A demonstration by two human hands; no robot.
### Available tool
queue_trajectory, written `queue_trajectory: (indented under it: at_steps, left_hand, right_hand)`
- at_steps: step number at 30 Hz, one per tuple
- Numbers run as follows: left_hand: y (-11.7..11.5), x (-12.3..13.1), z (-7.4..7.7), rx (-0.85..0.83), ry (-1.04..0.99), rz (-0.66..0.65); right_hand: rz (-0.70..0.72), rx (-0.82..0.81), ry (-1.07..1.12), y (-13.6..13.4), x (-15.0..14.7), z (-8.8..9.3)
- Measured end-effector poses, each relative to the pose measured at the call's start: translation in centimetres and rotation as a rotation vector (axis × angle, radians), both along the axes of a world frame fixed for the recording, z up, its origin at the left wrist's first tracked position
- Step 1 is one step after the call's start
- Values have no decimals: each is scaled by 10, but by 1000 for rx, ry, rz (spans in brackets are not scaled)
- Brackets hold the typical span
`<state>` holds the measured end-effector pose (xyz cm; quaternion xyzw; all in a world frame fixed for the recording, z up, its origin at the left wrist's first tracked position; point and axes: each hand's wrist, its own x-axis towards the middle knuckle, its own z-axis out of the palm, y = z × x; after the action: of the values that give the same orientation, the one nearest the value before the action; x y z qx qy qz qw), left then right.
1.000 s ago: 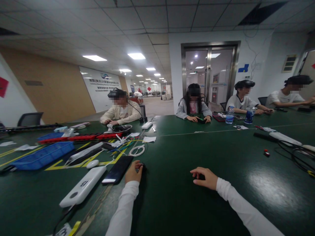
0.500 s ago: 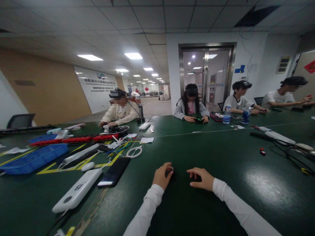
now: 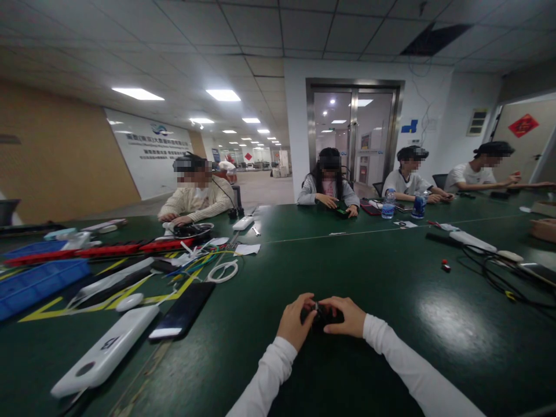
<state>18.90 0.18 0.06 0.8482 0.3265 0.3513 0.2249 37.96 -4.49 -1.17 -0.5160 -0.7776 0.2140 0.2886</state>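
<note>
Just in front of me, above the green table (image 3: 278, 260), my left hand (image 3: 297, 317) pinches a small dark object (image 3: 320, 313) with a shiny bit at its top. My right hand (image 3: 345, 317) meets it from the other side, thumb and fingers curled around the object's right end. The fingertips of both hands nearly touch. Most of the object is hidden by the fingers and dark against the table, so its kind cannot be made out.
On the left lie a white power bank (image 3: 108, 350), a black phone (image 3: 185, 310), a coiled white cable (image 3: 223, 271) and a blue tray (image 3: 43, 284). A small red-and-black piece (image 3: 445, 266) and black cables (image 3: 490, 272) lie right. Several people sit across the table.
My right hand has moved left to the small object and closed on it beside my left hand. The whole view has shifted slightly to the right.
</note>
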Motion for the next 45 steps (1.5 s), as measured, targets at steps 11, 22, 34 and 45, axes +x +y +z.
queue_trajectory:
  at_steps: [11,22,34,45]
  left_hand:
    - [15,-20,10,-219,-528,183]
    - [-20,7,11,146,240,-157]
    - [60,-81,-4,148,199,206]
    - [108,-185,-14,219,24,710]
  right_hand:
    - [-9,-14,-19,-2,2,2]
    - [26,31,40,0,2,-2]
    - [24,-101,208,-3,3,-2]
    - [43,-105,195,-7,3,-3]
